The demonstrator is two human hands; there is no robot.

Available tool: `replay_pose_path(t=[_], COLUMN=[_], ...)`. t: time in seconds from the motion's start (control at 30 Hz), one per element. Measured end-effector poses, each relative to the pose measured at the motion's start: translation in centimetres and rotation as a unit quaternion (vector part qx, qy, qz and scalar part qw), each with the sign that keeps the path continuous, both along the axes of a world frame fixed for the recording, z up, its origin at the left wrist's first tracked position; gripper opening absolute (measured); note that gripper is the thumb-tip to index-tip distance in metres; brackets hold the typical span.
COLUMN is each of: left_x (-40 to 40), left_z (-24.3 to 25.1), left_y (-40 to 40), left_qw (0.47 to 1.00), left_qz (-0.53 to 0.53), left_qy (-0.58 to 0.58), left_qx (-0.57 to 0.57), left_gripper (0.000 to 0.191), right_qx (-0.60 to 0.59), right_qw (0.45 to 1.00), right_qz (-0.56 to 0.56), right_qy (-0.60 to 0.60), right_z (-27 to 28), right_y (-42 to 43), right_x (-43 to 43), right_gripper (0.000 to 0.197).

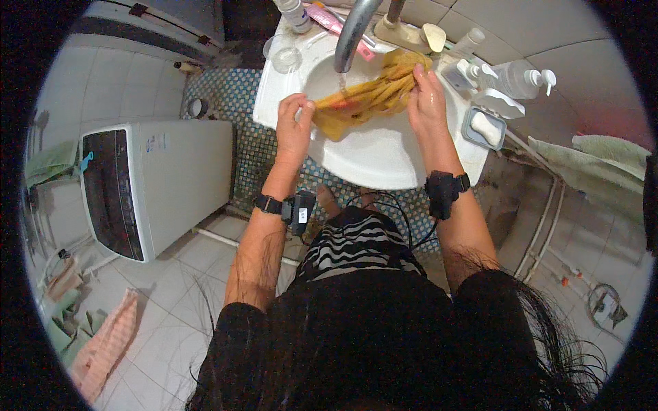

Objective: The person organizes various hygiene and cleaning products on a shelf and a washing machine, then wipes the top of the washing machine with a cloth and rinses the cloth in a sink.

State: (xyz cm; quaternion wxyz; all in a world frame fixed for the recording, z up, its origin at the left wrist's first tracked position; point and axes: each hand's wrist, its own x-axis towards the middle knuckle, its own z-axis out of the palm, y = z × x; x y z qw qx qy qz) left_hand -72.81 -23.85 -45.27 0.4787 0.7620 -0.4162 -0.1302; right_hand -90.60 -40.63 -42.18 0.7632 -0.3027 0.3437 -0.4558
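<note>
A wet yellow cloth (360, 105) with a reddish patch is stretched over the white washbasin (380, 169). My left hand (295, 126) pinches its left end between thumb and fingers, near the basin's left rim. On the other side, my right hand (427, 97) grips the bunched upper right part, its fingertips partly behind the folds. Water runs from the grey faucet (352, 38) onto the cloth between both hands.
Right of the basin stand pump bottles (519, 81) and an open soap dish (470, 134) with white soap (486, 128). A clear cup (287, 59), a bottle (294, 16) and a pink tube (326, 18) lie at the basin's upper left. A washing machine (180, 180) stands left.
</note>
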Motion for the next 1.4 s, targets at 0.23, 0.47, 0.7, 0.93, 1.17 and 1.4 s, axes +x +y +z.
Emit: replay_pose_path(t=[0.23,0.47,0.7,0.93,1.17,1.4], left_x=[1.0,2.8,1.0,-2.7,-2.8,-4.7], left_z=[5.6,4.5,2.6,-0.2,-0.9,-1.8], left_y=[-0.8,-0.7,-1.0,-1.6,-0.8,-4.0], left_qw=[0.857,0.816,0.815,0.738,0.859,0.775], left_qz=[0.072,0.025,0.012,0.053,-0.231,0.056], left_qy=[0.496,0.546,0.561,0.670,0.455,0.627], left_qx=[-0.119,-0.189,-0.145,-0.056,-0.046,-0.047], left_gripper=[0.027,0.028,0.032,0.044,0.035,0.043], right_qx=[-0.117,-0.285,-0.211,-0.121,-0.484,-0.466], right_qw=[0.978,0.855,0.861,0.958,0.807,0.686], right_qz=[0.003,0.258,0.277,0.167,0.148,0.155], right_qy=[0.174,0.347,0.372,0.197,0.304,0.537], right_z=[-0.9,-5.4,-8.5,-3.5,-0.2,-8.9], right_y=[-2.0,-0.2,2.4,9.4,12.2,3.5], right_x=[-2.7,-2.6,0.1,6.1,5.8,6.0], right_gripper=[0.023,0.051,0.035,0.034,0.026,0.021])
